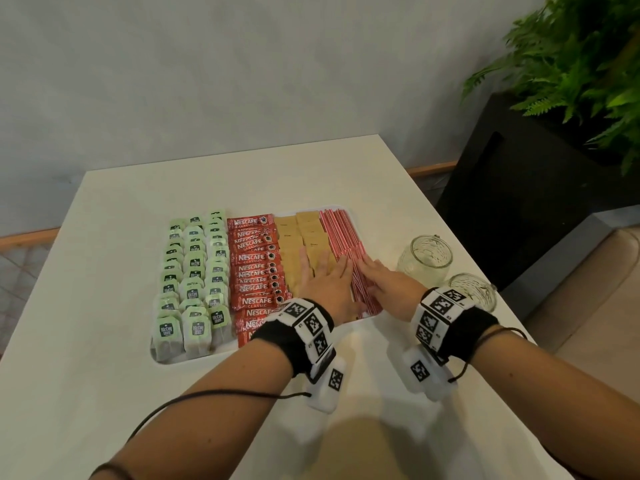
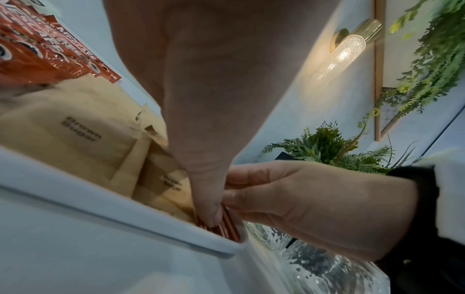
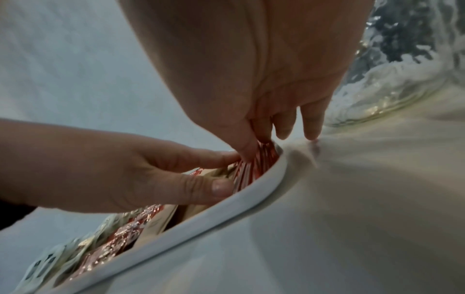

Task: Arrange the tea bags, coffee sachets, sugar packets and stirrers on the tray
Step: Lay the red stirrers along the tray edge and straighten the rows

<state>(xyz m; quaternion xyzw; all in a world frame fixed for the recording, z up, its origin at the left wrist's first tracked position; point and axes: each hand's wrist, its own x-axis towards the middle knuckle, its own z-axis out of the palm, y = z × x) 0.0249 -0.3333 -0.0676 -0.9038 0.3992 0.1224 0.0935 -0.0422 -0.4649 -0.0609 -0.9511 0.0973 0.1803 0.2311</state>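
Observation:
A white tray (image 1: 162,360) on the table holds rows of green tea bags (image 1: 194,271), red coffee sachets (image 1: 256,268), brown sugar packets (image 1: 298,233) and red-striped stirrers (image 1: 341,230). My left hand (image 1: 325,271) lies flat on the sugar packets with straight fingers, its edge against the stirrers. My right hand (image 1: 377,275) rests on the stirrers from the right side. In the left wrist view the left thumb presses on the stirrers (image 2: 227,226) at the tray rim (image 2: 100,199). In the right wrist view the right hand's fingertips (image 3: 251,151) touch the stirrers (image 3: 264,157) inside the rim (image 3: 226,206).
Two glass jars (image 1: 424,259) (image 1: 472,294) stand on the table just right of the tray, close to my right wrist. A black planter (image 1: 519,202) with a fern (image 1: 581,64) stands beyond the table's right edge. A wall runs behind the table.

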